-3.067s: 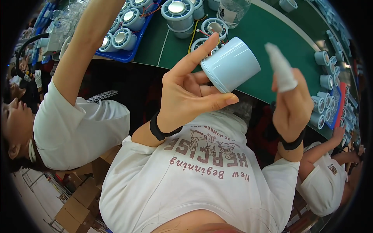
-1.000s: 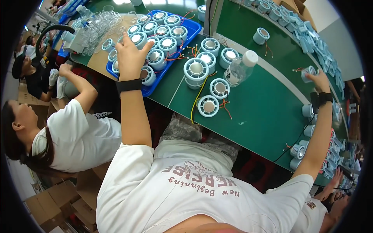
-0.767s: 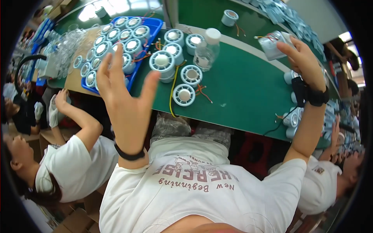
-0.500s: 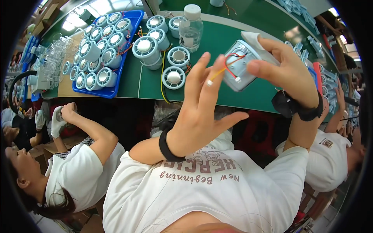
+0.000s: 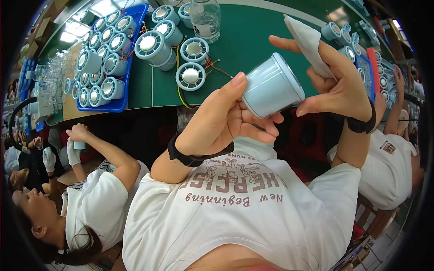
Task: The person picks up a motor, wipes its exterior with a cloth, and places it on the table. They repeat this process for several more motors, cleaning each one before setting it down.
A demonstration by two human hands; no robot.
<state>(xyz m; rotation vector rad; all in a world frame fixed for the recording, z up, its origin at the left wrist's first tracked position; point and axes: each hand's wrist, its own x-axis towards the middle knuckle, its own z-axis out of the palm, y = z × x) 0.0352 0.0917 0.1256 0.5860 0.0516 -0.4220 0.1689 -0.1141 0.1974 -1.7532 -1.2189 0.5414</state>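
Observation:
A light blue, cup-shaped plastic housing (image 5: 273,88) lies tilted in my left hand (image 5: 221,119), gripped between thumb and fingers with its smooth side and rimmed end toward the right. Its other end is hidden by my fingers. Beside it, on the right, my right hand (image 5: 343,92) pinches a folded white cloth (image 5: 308,43) between its fingers. The right thumb tip is close to the housing's rim, and the index finger points out to the left. On the green table (image 5: 248,27) left of my hands stand several light blue fan-like units, such as this round one (image 5: 190,76), with thin coloured wires.
A blue tray (image 5: 118,105) full of similar units stands at the left. Behind the units is a clear plastic bottle (image 5: 205,20). Clear plastic parts (image 5: 56,81) are heaped farther left. Co-workers sit on both sides; one has a white glove (image 5: 73,153).
The housing has passed from my right hand to my left and been turned, so its wired face no longer shows. My right hand keeps the cloth and has moved off the housing.

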